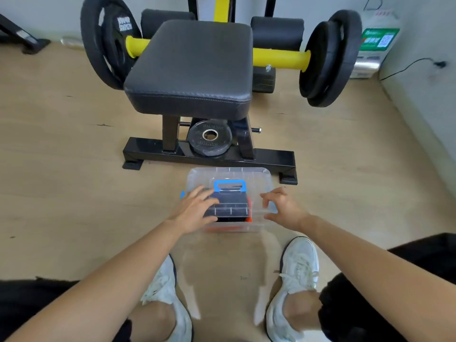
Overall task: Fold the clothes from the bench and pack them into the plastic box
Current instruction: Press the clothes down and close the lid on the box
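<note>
A: Why are both hands down on the plastic box (pixel 229 175)?

B: It looks like the closing step. The clear lid (pixel 256 183) is on, with its blue handle (pixel 230 185) lying flat in the middle. The left hand (pixel 196 211) rests on the lid's left side, fingers spread wide and flat, gripping nothing. I judge it is pressing the lid down.

A: And the right one?

B: The right hand (pixel 283 209) is at the box's right edge, fingers half curled and open, holding nothing. Whether it touches the rim or hovers just beside it, I cannot tell.

A: What is inside?

B: Through the plastic I see folded clothes (pixel 228 209): dark fabric on top, something orange-red showing at the right and along the near side.

A: And the bench (pixel 190 67)?

B: The padded seat, farther off, has nothing on it. The box sits on the wooden floor (pixel 61 156) just near of the bench's black base bar (pixel 266 160), between it and the person's white shoes (pixel 299 265). So I would say packing is done.
</note>
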{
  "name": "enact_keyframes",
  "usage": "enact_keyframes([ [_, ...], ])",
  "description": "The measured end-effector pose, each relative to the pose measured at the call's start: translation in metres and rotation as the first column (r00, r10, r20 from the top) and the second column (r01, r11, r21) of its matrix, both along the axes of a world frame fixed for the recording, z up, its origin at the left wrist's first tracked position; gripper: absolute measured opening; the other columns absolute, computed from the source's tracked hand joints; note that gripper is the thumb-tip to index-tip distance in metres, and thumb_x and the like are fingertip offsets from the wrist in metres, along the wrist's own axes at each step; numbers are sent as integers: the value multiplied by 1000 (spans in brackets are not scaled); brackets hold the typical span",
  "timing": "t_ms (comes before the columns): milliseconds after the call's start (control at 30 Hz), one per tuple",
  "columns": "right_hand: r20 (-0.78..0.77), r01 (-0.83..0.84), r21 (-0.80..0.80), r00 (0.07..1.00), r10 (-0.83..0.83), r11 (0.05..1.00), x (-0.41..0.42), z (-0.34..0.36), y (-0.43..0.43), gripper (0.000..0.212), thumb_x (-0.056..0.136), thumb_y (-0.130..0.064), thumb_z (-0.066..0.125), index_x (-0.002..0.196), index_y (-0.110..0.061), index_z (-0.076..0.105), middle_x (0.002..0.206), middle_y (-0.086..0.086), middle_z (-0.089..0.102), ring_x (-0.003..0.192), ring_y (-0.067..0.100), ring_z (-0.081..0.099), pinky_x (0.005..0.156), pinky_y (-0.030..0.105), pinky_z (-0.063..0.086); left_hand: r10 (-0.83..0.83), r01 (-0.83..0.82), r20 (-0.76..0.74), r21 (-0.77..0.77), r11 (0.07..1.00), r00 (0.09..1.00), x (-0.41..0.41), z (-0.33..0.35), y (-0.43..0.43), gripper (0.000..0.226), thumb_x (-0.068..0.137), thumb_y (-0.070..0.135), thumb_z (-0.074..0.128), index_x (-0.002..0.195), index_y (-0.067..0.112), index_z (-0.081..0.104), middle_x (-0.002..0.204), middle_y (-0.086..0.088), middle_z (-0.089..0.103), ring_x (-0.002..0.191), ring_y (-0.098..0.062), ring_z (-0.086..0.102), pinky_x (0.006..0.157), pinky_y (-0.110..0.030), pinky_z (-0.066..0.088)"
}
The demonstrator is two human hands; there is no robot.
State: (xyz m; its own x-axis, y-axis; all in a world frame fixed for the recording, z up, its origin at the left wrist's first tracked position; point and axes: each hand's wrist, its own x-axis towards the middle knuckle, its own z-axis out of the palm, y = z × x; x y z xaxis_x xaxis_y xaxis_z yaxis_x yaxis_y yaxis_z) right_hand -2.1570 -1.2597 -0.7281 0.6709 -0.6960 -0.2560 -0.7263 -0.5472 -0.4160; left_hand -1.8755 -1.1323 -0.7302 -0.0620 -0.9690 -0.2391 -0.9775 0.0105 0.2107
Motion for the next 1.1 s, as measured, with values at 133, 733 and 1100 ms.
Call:
enact_keyframes([
  [133, -95, -70, -40, 993, 65, 997, -10, -14, 21, 32, 84, -22, 74, 110, -20, 55, 140, 5, 50, 133, 20, 41, 100, 32, 44, 7, -5, -22, 84, 996, 1000, -14, -15, 11, 48, 94, 49, 62, 134, 26, 50, 168, 5, 10, 156, -26, -2, 125, -41, 12],
  [733, -154, -147, -114, 980, 129, 983, 80, -27, 42, 69, 96, -63, 34, 155, -33, 15, 166, -2, 2, 152, 29, 1, 121, 48, 11, 93, -84, -92, 96, 992, 991, -20, -30, 18, 53, 93, 45, 61, 140, 27, 43, 168, 7, 10, 155, -19, -9, 127, -42, 5],
  [1100, -216, -124, -140, 972, 92, 982, 85, -54, 34, 73, 91, -73, 17, 155, -42, -1, 166, -7, -6, 152, 27, -12, 122, 51, -2, 504, -647, -466, -220, 730, 727, 12, -39, 21, 37, 85, 23, 72, 120, 20, 65, 122, 4, 64, 118, -19, 56, 97, -40, 48],
])
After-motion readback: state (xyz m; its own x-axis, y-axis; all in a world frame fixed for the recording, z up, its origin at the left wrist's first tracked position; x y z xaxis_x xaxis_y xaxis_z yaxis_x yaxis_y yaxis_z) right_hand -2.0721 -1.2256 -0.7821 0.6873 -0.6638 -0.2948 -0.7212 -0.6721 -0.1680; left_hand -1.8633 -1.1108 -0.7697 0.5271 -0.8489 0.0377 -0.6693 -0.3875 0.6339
